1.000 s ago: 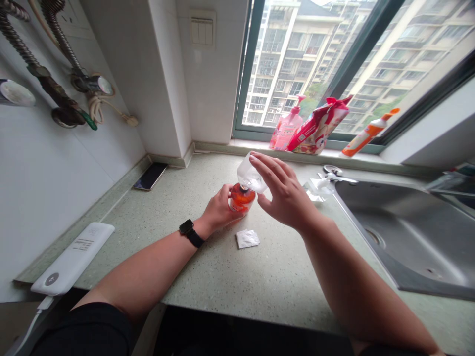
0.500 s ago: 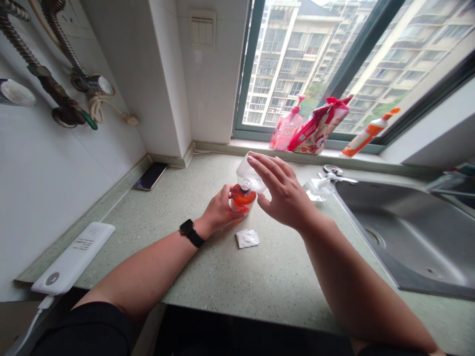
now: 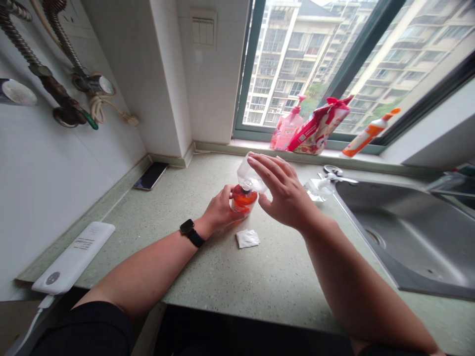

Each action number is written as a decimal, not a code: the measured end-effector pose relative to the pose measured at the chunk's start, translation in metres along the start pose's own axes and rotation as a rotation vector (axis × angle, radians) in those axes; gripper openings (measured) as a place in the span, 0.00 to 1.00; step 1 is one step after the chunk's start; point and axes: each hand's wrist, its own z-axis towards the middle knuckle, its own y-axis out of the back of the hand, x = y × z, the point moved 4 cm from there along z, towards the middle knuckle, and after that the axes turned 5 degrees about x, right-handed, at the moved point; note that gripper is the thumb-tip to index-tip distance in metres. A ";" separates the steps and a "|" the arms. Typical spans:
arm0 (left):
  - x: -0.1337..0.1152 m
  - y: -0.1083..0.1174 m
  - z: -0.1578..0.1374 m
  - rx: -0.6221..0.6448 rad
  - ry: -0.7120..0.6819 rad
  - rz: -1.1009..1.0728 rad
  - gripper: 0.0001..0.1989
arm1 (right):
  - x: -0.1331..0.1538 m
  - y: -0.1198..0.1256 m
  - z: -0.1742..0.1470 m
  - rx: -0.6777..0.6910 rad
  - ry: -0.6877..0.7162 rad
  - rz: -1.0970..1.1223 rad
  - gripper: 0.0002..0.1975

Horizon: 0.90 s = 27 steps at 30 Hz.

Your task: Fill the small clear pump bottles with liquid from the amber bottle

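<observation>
On the counter, my left hand (image 3: 221, 210) is wrapped round the side of a bottle with orange-red contents (image 3: 244, 199). A clear plastic bottle (image 3: 248, 173) sits upside down over its neck, the two mouths meeting or nearly so. My right hand (image 3: 287, 195) holds the clear bottle from the right, with long, fairly straight fingers over its upper side and the thumb lower down. Part of the clear bottle is hidden behind those fingers. A folded white tissue (image 3: 248, 239) lies on the counter just in front of the bottles.
A clear piece with a white pump top (image 3: 319, 187) lies by the steel sink (image 3: 408, 237) on the right. On the windowsill stand a pink pump bottle (image 3: 285, 129), a red pouch (image 3: 319, 127) and an orange-white bottle (image 3: 367, 134). Leftward are a phone (image 3: 151, 176) and a white power bank (image 3: 74, 258).
</observation>
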 end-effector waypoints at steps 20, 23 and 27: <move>-0.001 -0.001 0.001 0.020 -0.032 -0.078 0.28 | 0.013 0.004 0.002 -0.016 0.060 -0.017 0.54; 0.000 -0.001 0.001 0.019 -0.033 -0.081 0.28 | 0.013 0.004 0.002 -0.019 0.072 -0.026 0.54; 0.003 -0.002 0.001 0.026 -0.032 -0.104 0.29 | 0.013 0.003 0.002 -0.036 0.081 -0.028 0.54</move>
